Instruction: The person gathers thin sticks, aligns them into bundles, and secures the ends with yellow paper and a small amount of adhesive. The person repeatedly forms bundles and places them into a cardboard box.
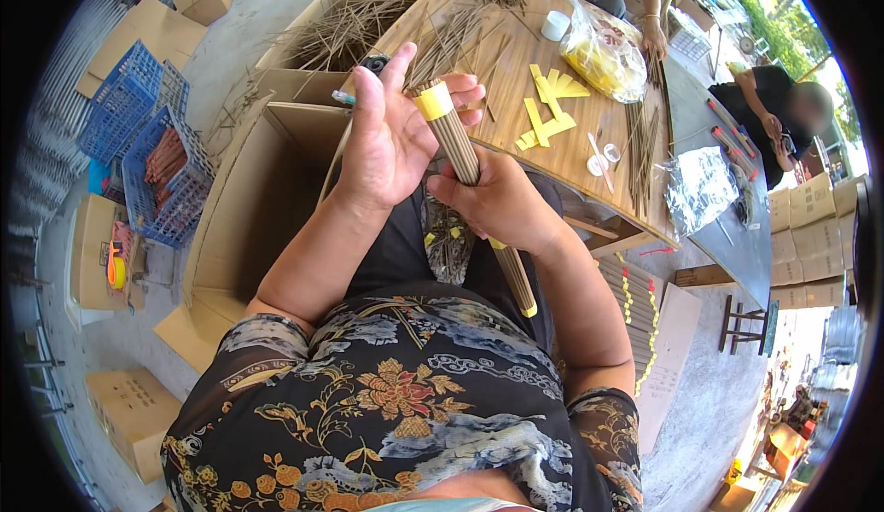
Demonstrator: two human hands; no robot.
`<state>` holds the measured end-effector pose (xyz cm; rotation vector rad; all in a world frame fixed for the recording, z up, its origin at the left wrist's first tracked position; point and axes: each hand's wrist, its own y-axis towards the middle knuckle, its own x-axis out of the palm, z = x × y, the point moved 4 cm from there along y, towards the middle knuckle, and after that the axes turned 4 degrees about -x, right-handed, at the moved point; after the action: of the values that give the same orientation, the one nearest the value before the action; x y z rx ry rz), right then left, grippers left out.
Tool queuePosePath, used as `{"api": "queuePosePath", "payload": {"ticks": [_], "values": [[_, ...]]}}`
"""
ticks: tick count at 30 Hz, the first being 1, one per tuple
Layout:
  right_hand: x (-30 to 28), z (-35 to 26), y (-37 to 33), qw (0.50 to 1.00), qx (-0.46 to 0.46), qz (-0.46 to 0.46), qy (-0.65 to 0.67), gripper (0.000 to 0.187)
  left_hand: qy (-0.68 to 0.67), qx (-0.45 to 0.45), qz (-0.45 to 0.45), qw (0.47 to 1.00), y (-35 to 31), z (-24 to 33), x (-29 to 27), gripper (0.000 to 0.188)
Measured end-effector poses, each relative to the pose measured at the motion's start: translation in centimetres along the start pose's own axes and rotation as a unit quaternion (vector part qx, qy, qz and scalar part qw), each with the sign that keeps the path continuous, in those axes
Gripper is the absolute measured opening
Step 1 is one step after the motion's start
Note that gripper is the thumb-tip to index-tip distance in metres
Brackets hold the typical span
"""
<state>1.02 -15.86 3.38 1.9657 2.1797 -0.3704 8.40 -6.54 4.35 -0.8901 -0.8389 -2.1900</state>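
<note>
My right hand is closed around the middle of a bundle of thin brown sticks. The bundle slants from upper left to lower right over my lap. Yellow bands wrap it near the top, below my grip and at the lower end. Beside its upper end, my left hand is open, palm up, with the fingers spread behind the top yellow band. Whether those fingers touch the sticks I cannot tell. Flat yellow strips lie on the wooden table ahead, near loose brown sticks.
An open cardboard box stands at my left, with a stick-filled carton beyond it. Blue crates are farther left. On the table sits a plastic bag of yellow pieces. Banded bundles lie low right. Two other people work nearby.
</note>
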Motion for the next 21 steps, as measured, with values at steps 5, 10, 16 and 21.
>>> {"api": "queuePosePath", "payload": {"ticks": [5,10,16,21], "values": [[0.4,0.1,0.1,0.998,-0.040,0.026,-0.046,0.023,0.143,0.044,0.017,0.989,-0.6,0.3,-0.2,0.053],[0.7,1.6,1.1,0.955,-0.085,0.136,-0.250,0.021,0.118,0.058,0.154,0.979,0.1,-1.0,-1.1,0.053],[1.2,4.2,2.2,0.882,-0.093,0.186,-0.423,0.014,0.140,0.013,0.323,0.936,1.1,-3.1,-4.6,0.027],[1.0,4.6,3.0,0.905,-0.064,0.144,-0.395,0.018,0.083,-0.021,0.315,0.945,1.7,-4.0,-6.3,0.015]]}}
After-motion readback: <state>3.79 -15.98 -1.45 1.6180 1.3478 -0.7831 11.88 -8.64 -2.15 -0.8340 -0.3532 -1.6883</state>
